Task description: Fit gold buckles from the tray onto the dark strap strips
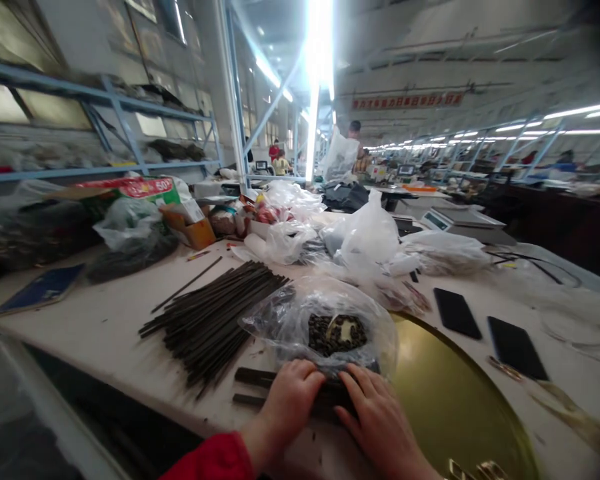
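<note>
Both my hands rest side by side at the near edge of the white table (100,327). My left hand (290,397) and my right hand (377,417) have their fingers curled down over a short bundle of dark sticks (253,387) lying flat. Just beyond my fingertips sits a clear plastic bag (325,320) holding small dark pieces. A large fan of long dark sticks (213,313) lies to the left of the bag.
A round brass-coloured tray (445,393) lies right of my hands. Two black phones (457,313) (516,347) lie beyond it. White plastic bags (365,240), a scale (463,223), a cardboard box (190,227) and a blue book (40,290) crowd the table. People work far back.
</note>
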Motion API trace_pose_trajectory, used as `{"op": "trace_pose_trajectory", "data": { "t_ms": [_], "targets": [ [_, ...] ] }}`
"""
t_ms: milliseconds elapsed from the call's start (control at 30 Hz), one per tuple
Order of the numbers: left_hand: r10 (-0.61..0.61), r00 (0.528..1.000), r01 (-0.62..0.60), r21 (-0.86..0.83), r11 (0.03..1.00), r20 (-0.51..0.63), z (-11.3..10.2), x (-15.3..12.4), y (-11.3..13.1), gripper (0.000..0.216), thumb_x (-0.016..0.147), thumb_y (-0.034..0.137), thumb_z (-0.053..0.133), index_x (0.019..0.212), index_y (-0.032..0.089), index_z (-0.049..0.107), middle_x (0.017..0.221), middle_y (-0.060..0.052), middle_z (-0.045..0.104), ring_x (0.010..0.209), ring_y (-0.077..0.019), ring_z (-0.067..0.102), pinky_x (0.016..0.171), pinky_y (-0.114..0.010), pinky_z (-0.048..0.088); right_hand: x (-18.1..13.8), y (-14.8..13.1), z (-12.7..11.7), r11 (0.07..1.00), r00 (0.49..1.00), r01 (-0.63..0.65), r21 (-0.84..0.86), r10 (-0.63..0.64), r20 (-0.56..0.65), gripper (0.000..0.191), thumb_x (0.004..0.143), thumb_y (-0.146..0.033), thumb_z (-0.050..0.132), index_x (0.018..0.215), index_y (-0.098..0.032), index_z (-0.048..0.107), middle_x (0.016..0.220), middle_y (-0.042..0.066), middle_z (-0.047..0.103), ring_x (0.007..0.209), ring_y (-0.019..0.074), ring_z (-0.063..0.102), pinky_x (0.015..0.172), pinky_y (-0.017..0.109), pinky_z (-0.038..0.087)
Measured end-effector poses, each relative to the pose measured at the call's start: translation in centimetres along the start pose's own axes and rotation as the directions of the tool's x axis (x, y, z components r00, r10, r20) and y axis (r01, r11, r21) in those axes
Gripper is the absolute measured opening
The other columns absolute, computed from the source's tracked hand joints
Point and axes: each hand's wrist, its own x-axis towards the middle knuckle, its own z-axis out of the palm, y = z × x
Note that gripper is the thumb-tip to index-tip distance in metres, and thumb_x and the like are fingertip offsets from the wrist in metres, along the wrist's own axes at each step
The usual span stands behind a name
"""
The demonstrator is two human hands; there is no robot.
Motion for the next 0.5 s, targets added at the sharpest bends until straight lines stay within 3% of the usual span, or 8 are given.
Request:
{"op": "trace_pose_trajectory", "data": {
  "t_ms": [133,233,300,400,500],
  "targets": [
    [-0.013,0.998,0.018,0.078,0.997,-0.064,-2.7,-1.2,-3.4,0.019,0.086,0.022,0.043,0.079,0.020,0.060,0.080,-0.004,0.062,0.080,-0.0186,0.056,0.079,-0.033,0.043,-0.6,1.3,2.0,0.983,0.981,0.149,-0.111,-0.161,-0.106,0.042,0.075,-0.043,0.057,0.109,-0.018,0.058,0.105,0.010,0.065,0.090,0.0256,0.060,0.078,0.036,0.043],
    [-0.295,0.938,0.331,0.220,0.918,-0.180,-5.9,0.2,-8.4,0.024,0.090,0.020,0.034,0.087,0.018,0.058,0.088,-0.007,0.061,0.089,-0.0188,0.056,0.084,-0.033,0.042,-0.4,2.1,2.6,0.967,0.957,0.207,-0.147,-0.231,-0.174,0.044,0.075,-0.046,0.054,0.109,-0.019,0.059,0.102,0.009,0.067,0.086,0.0238,0.062,0.076,0.033,0.043],
    [-0.372,0.909,0.411,0.248,0.877,-0.190,-6.8,2.3,-11.8,0.025,0.091,0.018,0.032,0.098,0.015,0.056,0.095,-0.010,0.060,0.092,-0.0195,0.056,0.084,-0.035,0.042,-0.2,2.5,2.8,0.962,0.947,0.210,-0.174,-0.244,-0.207,0.043,0.075,-0.046,0.053,0.107,-0.019,0.060,0.100,0.009,0.068,0.084,0.0237,0.062,0.075,0.033,0.043],
    [-0.450,0.889,0.455,0.287,0.843,-0.085,-6.2,5.3,-15.2,0.016,0.086,0.024,0.050,0.094,0.013,0.059,0.093,-0.007,0.063,0.084,-0.0182,0.060,0.077,-0.035,0.048,-0.2,2.9,2.9,0.952,0.937,0.228,-0.202,-0.271,-0.221,0.041,0.074,-0.045,0.055,0.105,-0.020,0.061,0.097,0.008,0.069,0.082,0.0234,0.062,0.072,0.032,0.043],
    [-0.502,0.865,0.479,0.316,0.819,-0.007,-4.8,6.6,-16.3,0.023,0.085,0.029,0.053,0.103,0.014,0.056,0.103,-0.005,0.061,0.086,-0.0178,0.060,0.075,-0.038,0.050,-0.6,2.9,2.5,0.958,0.941,0.209,-0.195,-0.251,-0.226,0.040,0.073,-0.041,0.056,0.106,-0.018,0.061,0.097,0.009,0.069,0.082,0.0237,0.062,0.073,0.033,0.043]
  ]
}}
